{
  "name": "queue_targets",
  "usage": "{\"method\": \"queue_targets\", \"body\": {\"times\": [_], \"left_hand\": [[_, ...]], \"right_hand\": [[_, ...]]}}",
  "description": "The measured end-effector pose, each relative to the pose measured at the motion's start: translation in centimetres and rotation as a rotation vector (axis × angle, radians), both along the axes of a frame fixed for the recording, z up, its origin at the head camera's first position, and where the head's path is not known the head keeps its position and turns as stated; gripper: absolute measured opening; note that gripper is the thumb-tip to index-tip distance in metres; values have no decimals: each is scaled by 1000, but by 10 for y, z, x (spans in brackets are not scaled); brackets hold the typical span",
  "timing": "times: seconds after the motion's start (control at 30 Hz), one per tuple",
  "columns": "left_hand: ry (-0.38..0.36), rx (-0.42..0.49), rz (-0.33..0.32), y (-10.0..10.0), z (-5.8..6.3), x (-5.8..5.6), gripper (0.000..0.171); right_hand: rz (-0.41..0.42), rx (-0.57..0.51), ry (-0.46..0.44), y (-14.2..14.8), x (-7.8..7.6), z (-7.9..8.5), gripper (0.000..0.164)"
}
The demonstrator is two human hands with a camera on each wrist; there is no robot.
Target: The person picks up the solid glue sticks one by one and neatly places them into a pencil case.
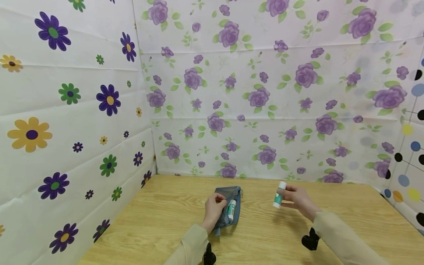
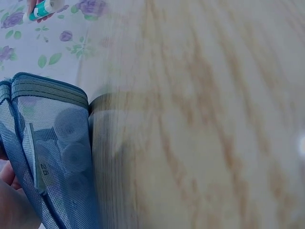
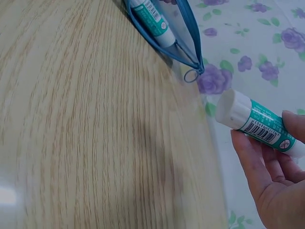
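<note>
My left hand (image 1: 213, 212) pinches the near-left edge of a blue mesh zipper pouch (image 1: 226, 191), which lies on the table with its mouth spread. A white and green glue stick (image 1: 231, 210) sits inside that opening; the right wrist view shows its barcode label (image 3: 153, 20) too. Off to the right, my right hand (image 1: 299, 198) holds a second glue stick (image 1: 279, 194) between thumb and fingers, raised above the table. Its white cap (image 3: 233, 109) points toward the pouch side in the right wrist view. Through the pouch's mesh (image 2: 66, 148), round shapes show dimly in the left wrist view.
A wooden table (image 1: 159, 213) spans the space under both hands. Behind it hangs a cloth with purple roses (image 1: 258, 97), and a flower-print cloth (image 1: 79, 147) closes the left side. Dotted cloth (image 1: 407, 158) stands at the right. The pouch's zipper ring (image 3: 191, 75) hangs at its far end.
</note>
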State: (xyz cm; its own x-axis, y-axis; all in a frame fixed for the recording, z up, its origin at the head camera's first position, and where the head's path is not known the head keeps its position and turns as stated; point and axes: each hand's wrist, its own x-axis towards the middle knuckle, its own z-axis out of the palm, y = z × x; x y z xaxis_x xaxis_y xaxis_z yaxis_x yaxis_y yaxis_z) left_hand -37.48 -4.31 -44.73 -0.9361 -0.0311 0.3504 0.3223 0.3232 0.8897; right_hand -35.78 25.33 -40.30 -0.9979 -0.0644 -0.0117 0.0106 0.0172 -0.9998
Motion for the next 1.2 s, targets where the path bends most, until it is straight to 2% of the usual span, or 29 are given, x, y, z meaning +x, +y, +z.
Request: {"method": "queue_targets", "body": {"times": [0.3, 0.53, 0.87, 1.2], "left_hand": [[-4, -5, 1, 1, 1, -1, 5], [-2, -7, 7, 0, 1, -2, 5], [-3, -16, 9, 1, 2, -3, 5], [0, -15, 1, 1, 2, -1, 4]], "right_hand": [[6, -18, 4, -14, -4, -3, 52], [28, -23, 5, -24, -3, -3, 54], [4, -46, 26, -36, -2, 0, 49], [-10, -56, 3, -55, -6, -6, 45]]}}
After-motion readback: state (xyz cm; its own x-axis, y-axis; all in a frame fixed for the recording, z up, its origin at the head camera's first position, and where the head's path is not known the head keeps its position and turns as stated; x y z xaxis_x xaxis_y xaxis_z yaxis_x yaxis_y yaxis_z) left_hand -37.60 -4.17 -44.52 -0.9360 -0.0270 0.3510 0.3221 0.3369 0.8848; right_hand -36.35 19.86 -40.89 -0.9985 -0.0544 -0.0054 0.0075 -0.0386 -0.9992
